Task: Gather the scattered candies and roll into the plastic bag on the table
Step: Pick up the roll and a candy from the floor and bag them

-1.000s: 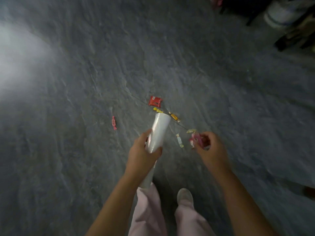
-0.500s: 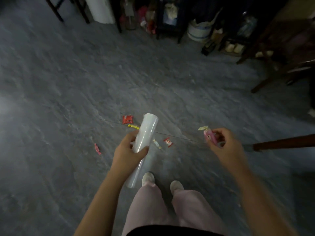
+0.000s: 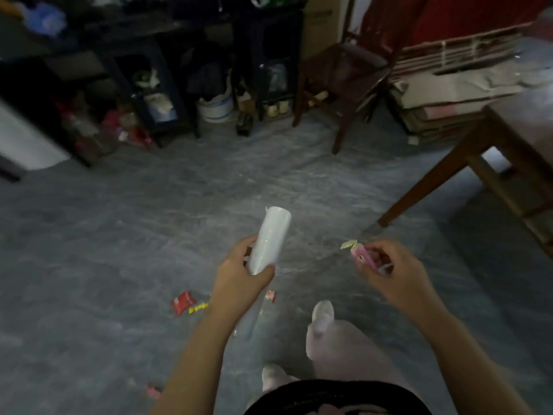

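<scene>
My left hand (image 3: 239, 280) grips a long white roll (image 3: 270, 239) around its middle, its top end tilted away from me. My right hand (image 3: 392, 271) is closed on a few candies (image 3: 363, 257), a pink wrapper and a pale yellow one sticking out past the fingers. On the grey floor below lie a red candy packet (image 3: 182, 301), a yellow candy (image 3: 198, 308), a red-and-white candy (image 3: 271, 295) just beside my left wrist, and a pink candy (image 3: 154, 392) near the bottom edge. No plastic bag is in view.
A wooden table (image 3: 508, 145) stands at the right, its leg slanting down to the floor. A wooden chair (image 3: 353, 73) and dark cluttered shelves (image 3: 167, 85) line the back. My feet in pale shoes (image 3: 322, 316) are below the hands.
The view has tilted up from the floor, bringing the table, chair and shelves into sight. The floor candies have slid lower in frame. Both hands keep their hold.
</scene>
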Motion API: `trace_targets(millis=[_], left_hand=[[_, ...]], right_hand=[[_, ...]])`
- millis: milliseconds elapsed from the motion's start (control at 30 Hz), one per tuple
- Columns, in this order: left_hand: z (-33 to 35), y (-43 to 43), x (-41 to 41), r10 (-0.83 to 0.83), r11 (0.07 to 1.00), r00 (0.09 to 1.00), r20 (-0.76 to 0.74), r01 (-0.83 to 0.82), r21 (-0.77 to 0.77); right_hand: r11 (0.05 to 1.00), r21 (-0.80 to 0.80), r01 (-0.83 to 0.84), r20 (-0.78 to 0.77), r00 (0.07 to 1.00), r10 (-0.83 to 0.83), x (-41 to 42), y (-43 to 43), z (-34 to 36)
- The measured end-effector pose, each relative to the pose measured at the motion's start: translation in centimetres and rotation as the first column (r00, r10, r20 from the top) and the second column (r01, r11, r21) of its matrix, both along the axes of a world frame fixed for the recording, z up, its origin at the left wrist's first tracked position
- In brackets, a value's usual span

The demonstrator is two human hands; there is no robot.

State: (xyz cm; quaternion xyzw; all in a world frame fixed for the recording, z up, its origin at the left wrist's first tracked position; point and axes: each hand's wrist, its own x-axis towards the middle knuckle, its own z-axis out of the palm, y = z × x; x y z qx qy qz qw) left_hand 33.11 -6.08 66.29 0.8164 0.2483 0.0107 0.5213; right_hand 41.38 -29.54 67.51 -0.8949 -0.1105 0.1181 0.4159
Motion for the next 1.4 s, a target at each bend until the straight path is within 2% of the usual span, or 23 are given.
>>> trace_targets(millis=[167,333,600,833,967,1133,1233,1400], left_hand=[[0.7,-2.1,10.8,-0.175,0.985,0.984,0.032,0.175,0.013],[1.7,-5.4,22.7,-0.310,0.951,0.950,0.043,0.309,0.027],[4.2,-9.0,38.8,-0.413,0.910,0.908,0.070,0.409,0.069],[2.9,-9.3,52.4,-0.497,0.861,0.867,-0.019,0.496,0.110],[2.2,-8.7,61.8,-0.586,0.807,0.809,0.029,0.580,0.111],[3.0,-8.3,73.9,-0.706,0.706,0.708,0.024,0.701,0.097],[3.8,-9.5,80.3,-0.762,0.647,0.643,0.072,0.752,0.125],[3.8,-13.5,87.5,-0.826,0.564,0.559,0.076,0.819,0.106]], right_hand=[[0.986,-0.043,0.161,0.006,0.987,-0.161,5.7,-3.1,0.4],[0.946,-0.067,0.318,0.032,0.948,-0.317,14.9,-6.8,-0.1],[0.935,-0.041,0.352,0.109,0.932,-0.346,31.1,-10.7,2.0],[0.900,-0.035,0.434,0.099,0.898,-0.429,41.5,-9.7,-0.3],[0.863,-0.049,0.502,0.150,0.858,-0.491,48.7,-9.0,-0.8],[0.799,-0.048,0.599,0.159,0.794,-0.586,58.3,-7.6,1.7],[0.782,-0.044,0.622,0.222,0.769,-0.599,63.5,-7.0,3.2],[0.692,-0.065,0.719,0.209,0.688,-0.695,67.5,-9.8,3.3]])
